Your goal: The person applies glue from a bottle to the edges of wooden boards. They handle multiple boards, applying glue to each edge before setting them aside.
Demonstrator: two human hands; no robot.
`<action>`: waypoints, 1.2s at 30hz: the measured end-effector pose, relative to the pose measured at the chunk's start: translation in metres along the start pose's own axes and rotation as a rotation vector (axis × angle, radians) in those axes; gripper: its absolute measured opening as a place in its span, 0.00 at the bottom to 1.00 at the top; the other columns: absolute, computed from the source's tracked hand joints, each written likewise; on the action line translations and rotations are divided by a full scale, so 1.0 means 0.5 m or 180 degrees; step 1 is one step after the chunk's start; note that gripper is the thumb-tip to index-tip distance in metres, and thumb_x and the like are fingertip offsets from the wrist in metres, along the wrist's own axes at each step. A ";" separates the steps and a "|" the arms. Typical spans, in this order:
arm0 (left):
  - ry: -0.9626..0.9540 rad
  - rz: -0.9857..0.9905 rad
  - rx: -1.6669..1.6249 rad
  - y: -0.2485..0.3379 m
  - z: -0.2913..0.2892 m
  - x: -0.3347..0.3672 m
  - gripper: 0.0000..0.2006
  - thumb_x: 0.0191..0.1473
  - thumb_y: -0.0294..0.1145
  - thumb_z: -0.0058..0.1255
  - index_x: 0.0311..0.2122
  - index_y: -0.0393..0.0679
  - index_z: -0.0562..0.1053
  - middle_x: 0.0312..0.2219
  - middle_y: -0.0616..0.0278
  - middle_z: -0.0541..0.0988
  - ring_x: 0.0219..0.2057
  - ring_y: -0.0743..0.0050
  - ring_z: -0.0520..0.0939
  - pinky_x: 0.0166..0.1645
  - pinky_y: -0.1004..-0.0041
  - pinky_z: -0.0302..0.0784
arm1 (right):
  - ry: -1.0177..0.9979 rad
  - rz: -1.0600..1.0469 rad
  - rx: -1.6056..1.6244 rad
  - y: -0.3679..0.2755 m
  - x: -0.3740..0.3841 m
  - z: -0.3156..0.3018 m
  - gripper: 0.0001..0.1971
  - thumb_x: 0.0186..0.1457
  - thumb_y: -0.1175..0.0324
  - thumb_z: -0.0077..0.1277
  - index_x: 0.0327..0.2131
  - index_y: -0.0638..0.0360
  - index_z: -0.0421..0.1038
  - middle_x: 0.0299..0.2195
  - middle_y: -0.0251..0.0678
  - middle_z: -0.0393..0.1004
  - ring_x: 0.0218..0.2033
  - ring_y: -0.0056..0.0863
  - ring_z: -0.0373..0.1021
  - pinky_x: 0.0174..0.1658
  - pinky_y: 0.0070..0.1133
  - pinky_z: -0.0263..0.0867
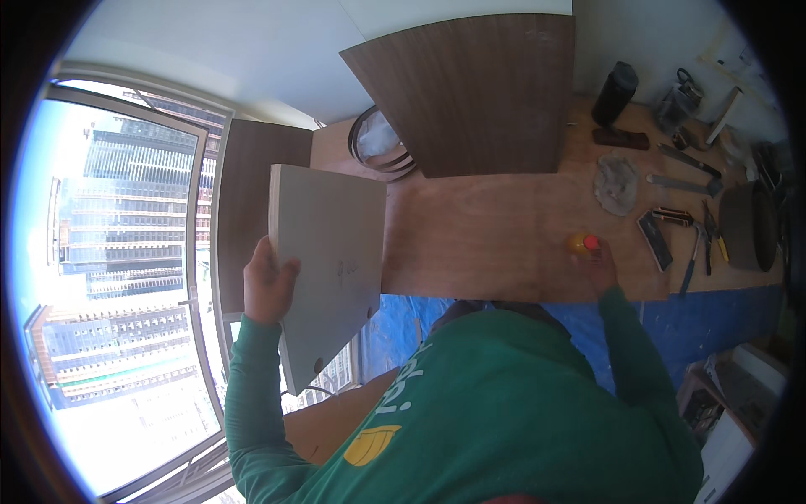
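Window (193, 210) at left, high-rise buildings (138, 181) outside. Desk (470, 244), right end: black cylinder (615, 94), blue-handled tool (691, 267). Blue sheeting (393, 328) below.

Open lane on the table (478, 239) between the gray panel (327, 260) and the yellow bottle (578, 244). Panel blocks left, brown board (483, 92) blocks the far side. Right end tight: gray cloth (616, 182), hand tools (672, 216), brown cylinder (743, 227).
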State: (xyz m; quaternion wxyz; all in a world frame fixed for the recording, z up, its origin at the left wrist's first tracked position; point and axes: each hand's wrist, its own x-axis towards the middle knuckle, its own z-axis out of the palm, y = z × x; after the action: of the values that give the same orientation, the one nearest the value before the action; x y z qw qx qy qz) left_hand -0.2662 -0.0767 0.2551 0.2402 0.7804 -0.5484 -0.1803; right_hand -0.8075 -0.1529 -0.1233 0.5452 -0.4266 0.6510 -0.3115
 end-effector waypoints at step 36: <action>-0.0951 0.1436 -0.0192 -0.036 0.038 -0.157 0.42 0.44 0.17 0.44 0.69 0.37 0.51 0.67 0.32 0.54 0.68 0.32 0.57 0.70 0.55 0.57 | 0.1650 -0.0411 0.0929 0.187 -0.336 -0.003 0.24 0.50 0.74 0.64 0.50 0.58 0.67 0.40 0.34 0.75 0.41 0.25 0.73 0.45 0.23 0.72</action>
State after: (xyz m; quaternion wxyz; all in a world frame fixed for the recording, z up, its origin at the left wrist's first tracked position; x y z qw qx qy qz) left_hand -0.2890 -0.0008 0.2308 0.2138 0.5958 -0.7321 -0.2517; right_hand -0.8219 0.0386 -0.1300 0.3955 -0.2905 0.6883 -0.5342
